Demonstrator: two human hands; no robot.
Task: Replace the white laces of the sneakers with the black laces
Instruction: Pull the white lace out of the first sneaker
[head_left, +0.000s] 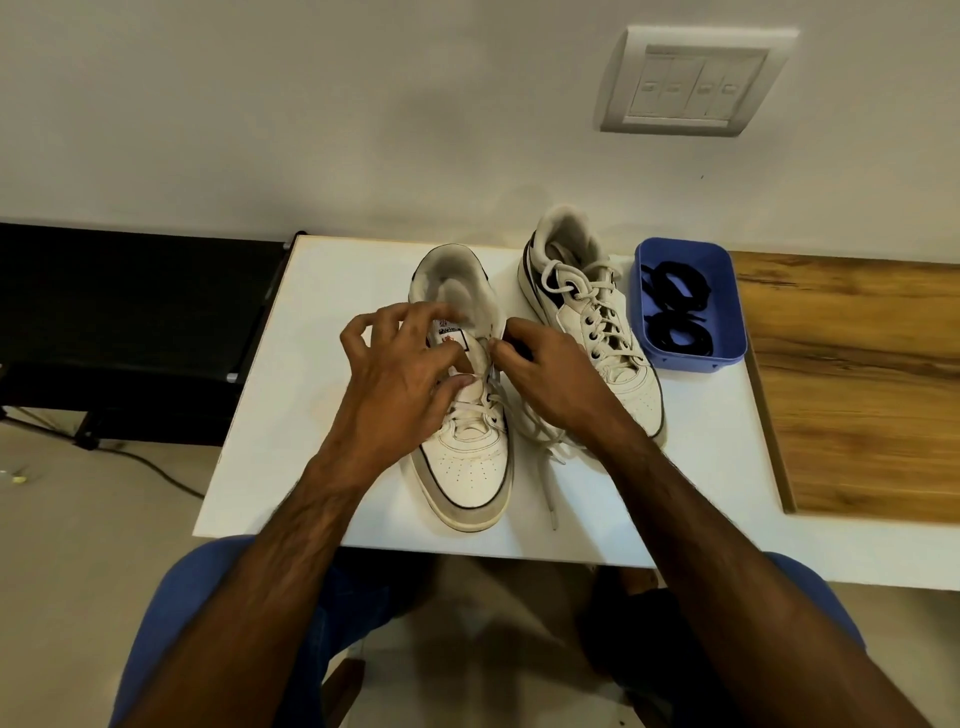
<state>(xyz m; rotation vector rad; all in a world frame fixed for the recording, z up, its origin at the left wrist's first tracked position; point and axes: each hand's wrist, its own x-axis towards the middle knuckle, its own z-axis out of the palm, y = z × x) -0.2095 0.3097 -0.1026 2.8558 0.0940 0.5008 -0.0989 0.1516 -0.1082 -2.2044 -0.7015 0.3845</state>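
Both hands, left hand and right hand, pinch the near sneaker's white lace.

From where I stand, the only printing is on the tongue label of the near sneaker: a small dark mark above an orange-red emblem, both too blurred to read. The four rockers on the wall switch plate carry no legible markings.

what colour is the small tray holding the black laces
Blue; the tray sits right of the sneakers in the head view, its only view.
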